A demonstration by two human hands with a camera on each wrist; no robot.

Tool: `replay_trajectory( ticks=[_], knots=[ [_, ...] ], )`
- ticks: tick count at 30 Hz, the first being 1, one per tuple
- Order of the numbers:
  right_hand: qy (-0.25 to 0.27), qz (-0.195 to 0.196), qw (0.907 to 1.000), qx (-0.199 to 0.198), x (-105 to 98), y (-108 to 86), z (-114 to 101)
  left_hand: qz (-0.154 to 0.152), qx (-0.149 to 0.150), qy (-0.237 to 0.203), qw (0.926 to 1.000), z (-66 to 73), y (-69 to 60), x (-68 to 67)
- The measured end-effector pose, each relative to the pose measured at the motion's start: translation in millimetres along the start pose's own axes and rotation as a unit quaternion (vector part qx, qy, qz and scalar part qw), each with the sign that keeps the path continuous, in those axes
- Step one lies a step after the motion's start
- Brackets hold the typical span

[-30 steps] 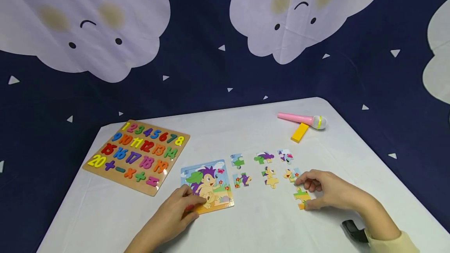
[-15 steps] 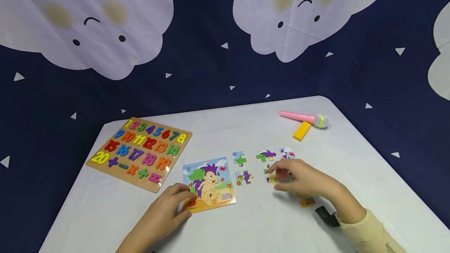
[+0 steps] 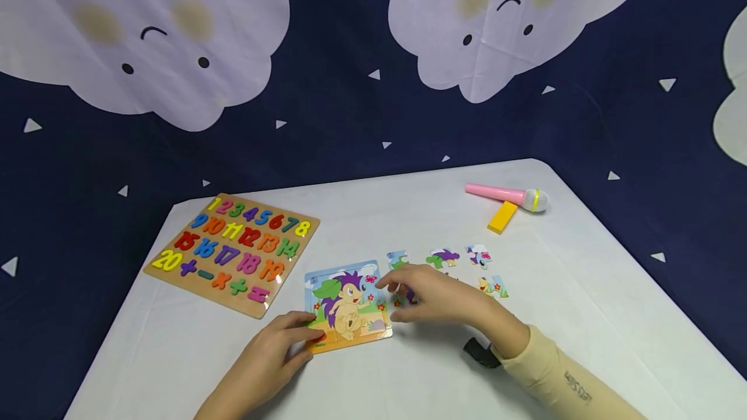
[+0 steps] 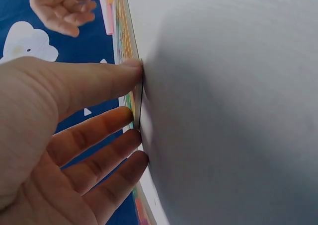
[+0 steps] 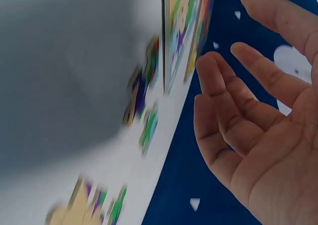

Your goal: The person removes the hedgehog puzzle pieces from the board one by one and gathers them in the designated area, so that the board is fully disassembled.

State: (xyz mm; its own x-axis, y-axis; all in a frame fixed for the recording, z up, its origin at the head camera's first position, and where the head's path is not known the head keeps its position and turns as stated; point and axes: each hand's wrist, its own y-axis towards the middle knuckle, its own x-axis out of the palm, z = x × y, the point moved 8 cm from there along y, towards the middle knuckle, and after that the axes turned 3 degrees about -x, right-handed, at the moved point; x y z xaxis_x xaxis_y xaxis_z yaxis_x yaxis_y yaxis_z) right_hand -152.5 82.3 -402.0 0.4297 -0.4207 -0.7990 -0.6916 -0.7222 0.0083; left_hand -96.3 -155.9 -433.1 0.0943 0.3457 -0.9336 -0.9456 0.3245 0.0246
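A square hedgehog jigsaw puzzle (image 3: 349,313) lies on the white table. My left hand (image 3: 262,352) rests at its lower left corner, fingertips on the picture and thumb by the near edge; in the left wrist view the thumb (image 4: 107,81) touches the board's edge. Just right of the puzzle hovers my right hand (image 3: 443,300), its fingers loosely bent and nothing between them. Beneath and beyond it are loose jigsaw pieces: a green and purple one (image 3: 445,258), one with a butterfly (image 3: 480,256) and one with a red flower (image 3: 493,286). Other pieces are partly hidden by that hand.
A wooden number board (image 3: 233,251) lies at the left. Towards the back right, a pink toy microphone (image 3: 496,193) lies by a yellow block (image 3: 502,218). A black wrist device (image 3: 481,353) sits under the right sleeve. A dark cloud-print cloth (image 3: 338,37) hangs behind the table.
My right hand has moved left from the rightmost pieces, across the others, to the puzzle's right edge. My left hand has slid slightly left, drawing its fingers back towards the corner.
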Motion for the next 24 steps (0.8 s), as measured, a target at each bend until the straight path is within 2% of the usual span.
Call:
replay_trajectory(
  ticks=[6, 12, 17, 24],
  knots=[
    [-0.013, -0.017, 0.9997, 0.008, 17, 20.0, -13, 0.023, 0.03, 0.009, 0.9992, 3.5, -0.8, -3.6],
    [-0.028, -0.029, 0.9991, 0.013, 31, 36.9, -21, 0.023, 0.044, 0.003, 0.9988, 4.2, -0.4, -3.8],
    [-0.034, -0.039, 0.9985, 0.017, 43, 47.7, -23, 0.015, 0.04, 0.001, 0.9991, 4.3, 0.5, -3.3],
    [-0.028, -0.04, 0.9985, 0.024, 49, 55.1, -24, -0.014, -0.001, -0.006, 0.9999, 3.3, 3.6, 0.0]
  ],
)
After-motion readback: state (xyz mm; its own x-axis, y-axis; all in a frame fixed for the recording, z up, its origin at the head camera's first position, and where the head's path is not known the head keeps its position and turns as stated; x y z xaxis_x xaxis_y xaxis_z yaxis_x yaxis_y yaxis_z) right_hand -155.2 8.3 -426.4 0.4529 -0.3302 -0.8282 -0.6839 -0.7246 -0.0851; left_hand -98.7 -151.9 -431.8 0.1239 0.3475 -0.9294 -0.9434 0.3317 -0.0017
